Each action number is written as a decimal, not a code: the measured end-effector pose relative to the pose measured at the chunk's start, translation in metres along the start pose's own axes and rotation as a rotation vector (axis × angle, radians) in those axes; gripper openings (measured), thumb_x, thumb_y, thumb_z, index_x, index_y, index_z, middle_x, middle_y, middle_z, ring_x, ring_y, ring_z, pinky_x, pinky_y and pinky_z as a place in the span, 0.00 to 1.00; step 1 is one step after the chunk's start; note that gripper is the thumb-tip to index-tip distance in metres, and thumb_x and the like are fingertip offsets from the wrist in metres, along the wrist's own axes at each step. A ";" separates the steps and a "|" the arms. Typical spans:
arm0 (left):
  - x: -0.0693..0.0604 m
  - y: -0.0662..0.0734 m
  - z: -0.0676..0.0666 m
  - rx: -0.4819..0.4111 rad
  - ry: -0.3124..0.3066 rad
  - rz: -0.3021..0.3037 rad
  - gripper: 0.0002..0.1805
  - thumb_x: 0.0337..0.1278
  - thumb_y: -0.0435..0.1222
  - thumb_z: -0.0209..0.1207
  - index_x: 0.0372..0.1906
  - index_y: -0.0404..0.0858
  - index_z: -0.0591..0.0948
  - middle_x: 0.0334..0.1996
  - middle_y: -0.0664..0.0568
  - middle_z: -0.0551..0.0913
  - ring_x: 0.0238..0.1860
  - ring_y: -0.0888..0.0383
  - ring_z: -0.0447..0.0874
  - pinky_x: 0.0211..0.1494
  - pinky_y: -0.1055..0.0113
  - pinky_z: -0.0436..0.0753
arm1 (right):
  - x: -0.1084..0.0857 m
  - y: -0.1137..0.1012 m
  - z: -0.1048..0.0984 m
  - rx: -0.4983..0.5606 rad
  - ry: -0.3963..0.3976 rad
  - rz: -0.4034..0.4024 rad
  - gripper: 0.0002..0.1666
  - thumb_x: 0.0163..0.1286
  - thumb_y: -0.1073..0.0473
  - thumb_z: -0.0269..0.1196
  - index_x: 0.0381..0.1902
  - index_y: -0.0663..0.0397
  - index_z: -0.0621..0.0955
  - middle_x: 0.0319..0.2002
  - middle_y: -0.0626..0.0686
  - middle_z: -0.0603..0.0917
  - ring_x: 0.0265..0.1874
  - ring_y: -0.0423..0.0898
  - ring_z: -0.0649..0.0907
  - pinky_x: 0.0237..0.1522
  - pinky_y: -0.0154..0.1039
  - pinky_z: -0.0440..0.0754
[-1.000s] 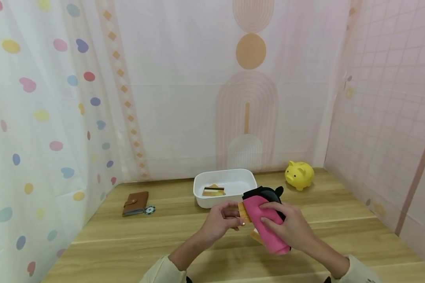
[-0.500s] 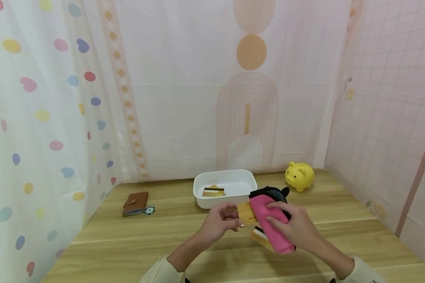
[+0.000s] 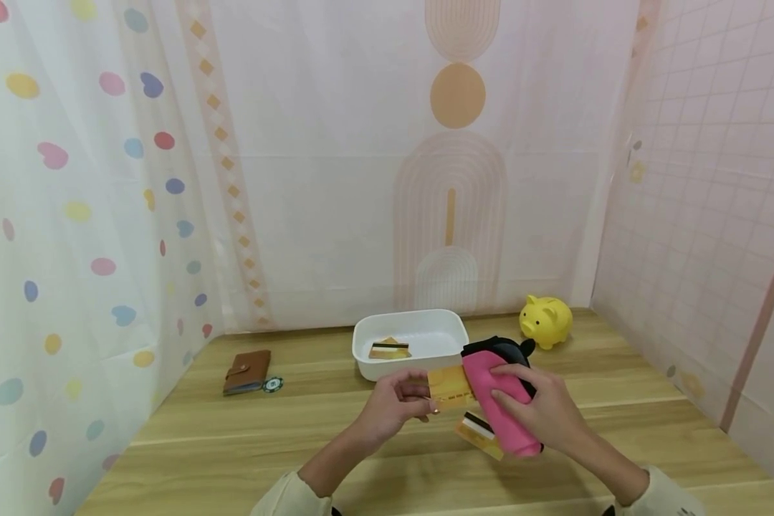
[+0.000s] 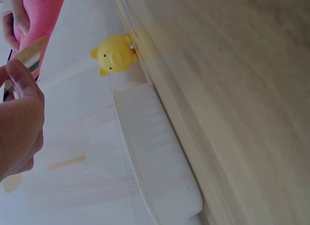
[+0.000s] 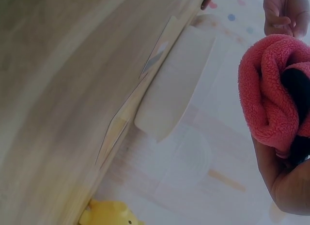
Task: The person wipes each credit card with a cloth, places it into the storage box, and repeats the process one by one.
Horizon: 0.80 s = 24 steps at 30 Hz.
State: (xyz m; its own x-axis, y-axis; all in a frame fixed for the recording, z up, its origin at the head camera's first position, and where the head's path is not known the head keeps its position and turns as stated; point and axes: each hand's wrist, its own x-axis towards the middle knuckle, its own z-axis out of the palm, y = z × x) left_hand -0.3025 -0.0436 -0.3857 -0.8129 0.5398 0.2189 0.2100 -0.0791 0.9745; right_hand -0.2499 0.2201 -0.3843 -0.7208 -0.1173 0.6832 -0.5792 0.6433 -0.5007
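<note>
Wood-grain tabletop [image 3: 187, 451] and patterned curtains [image 3: 322, 215] enclose the work area, where we see the left hand [image 3: 390, 407] pinching the outer edge of an orange card [image 3: 448, 387] while the right hand [image 3: 548, 410] grips the pink-and-black pouch [image 3: 511, 424]. Compared with one second ago, the pouch sits further to the right and more of the orange card shows beside it, while the loose card [image 3: 477, 435] on the tabletop is less covered. We judge that extraction is in progress, with the orange card's hidden end yet to clear the pouch.
</note>
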 end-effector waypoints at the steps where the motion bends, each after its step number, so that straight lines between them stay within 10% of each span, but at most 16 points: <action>1: 0.000 0.000 0.000 -0.006 0.001 0.001 0.21 0.56 0.24 0.64 0.54 0.23 0.75 0.41 0.40 0.86 0.35 0.59 0.86 0.38 0.69 0.84 | 0.000 0.000 0.000 0.001 0.001 0.000 0.18 0.56 0.65 0.75 0.45 0.49 0.85 0.41 0.53 0.87 0.14 0.30 0.67 0.14 0.32 0.71; 24: -0.002 0.004 -0.005 -0.072 -0.002 -0.008 0.22 0.57 0.24 0.64 0.56 0.28 0.72 0.40 0.46 0.87 0.35 0.60 0.86 0.37 0.67 0.84 | 0.001 0.006 -0.008 -0.033 0.026 0.020 0.17 0.56 0.65 0.75 0.45 0.53 0.86 0.40 0.54 0.88 0.16 0.32 0.69 0.17 0.32 0.73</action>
State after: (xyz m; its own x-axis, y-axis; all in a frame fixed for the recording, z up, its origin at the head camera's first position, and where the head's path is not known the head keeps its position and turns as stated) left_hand -0.3033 -0.0493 -0.3821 -0.8135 0.5420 0.2109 0.1636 -0.1347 0.9773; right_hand -0.2515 0.2300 -0.3826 -0.7215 -0.0849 0.6872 -0.5518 0.6701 -0.4965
